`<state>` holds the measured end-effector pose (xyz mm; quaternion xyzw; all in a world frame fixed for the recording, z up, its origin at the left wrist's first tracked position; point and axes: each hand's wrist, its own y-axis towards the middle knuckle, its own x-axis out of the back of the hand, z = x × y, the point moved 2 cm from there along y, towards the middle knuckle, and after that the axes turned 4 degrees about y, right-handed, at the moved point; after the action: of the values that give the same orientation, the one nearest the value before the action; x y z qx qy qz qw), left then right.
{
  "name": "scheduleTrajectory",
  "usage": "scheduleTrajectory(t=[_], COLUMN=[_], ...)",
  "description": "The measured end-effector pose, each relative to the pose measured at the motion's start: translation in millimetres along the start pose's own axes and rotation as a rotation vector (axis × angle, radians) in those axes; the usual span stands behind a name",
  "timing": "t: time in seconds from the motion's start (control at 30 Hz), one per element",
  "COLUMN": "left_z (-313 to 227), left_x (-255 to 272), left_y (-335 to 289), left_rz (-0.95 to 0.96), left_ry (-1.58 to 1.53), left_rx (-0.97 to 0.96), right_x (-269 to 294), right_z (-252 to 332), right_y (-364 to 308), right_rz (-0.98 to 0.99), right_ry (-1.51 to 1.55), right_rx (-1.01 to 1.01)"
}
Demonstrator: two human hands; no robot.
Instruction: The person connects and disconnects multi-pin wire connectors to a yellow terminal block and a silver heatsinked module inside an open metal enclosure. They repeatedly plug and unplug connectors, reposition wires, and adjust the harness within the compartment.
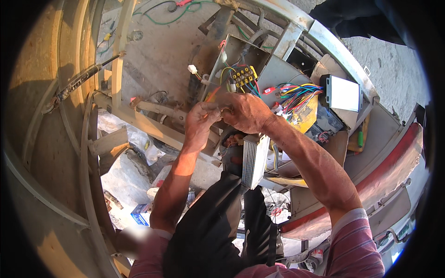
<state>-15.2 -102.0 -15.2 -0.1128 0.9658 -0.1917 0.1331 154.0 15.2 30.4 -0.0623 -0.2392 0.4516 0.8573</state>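
Observation:
My left hand [202, 121] and my right hand [248, 112] meet in the middle of the view. Both are closed in a pinch, fingertips close together, on what looks like a thin wire; most of it is hidden by the fingers. Just beyond them an orange-red wire [212, 94] shows. A yellow terminal block [244, 77] with coloured wires lies in an open metal box behind my right hand. To its left, a white plug connector [192, 69] sticks up on short leads. Below my right wrist stands a finned silver metal case [254, 161], close to my knees.
A bundle of coloured wires [301, 91] runs into a black-and-white control box [343, 94] at the right. Metal frame bars [143, 126] cross at the left, near a gas strut [76, 83]. A red-edged panel [389, 162] curves along the right. Green cable [172, 21] lies at the far side.

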Motion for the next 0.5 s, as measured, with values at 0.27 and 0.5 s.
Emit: scheduleTrajectory(t=[0.27,0.5], left_z=[-27.9,-30.9], left_x=[41.0,31.2], left_y=[37.8,109.2], left_rz=[-0.359,-0.431], left_ry=[0.222,0.198], left_rx=[0.215,0.051], right_x=[2.0,-3.5], right_z=[-11.9,-21.1], right_y=[-7.4,-8.9], right_rz=[-0.057,-0.103], right_ry=[0.143,0.282], right_rx=[-0.103,-0.116])
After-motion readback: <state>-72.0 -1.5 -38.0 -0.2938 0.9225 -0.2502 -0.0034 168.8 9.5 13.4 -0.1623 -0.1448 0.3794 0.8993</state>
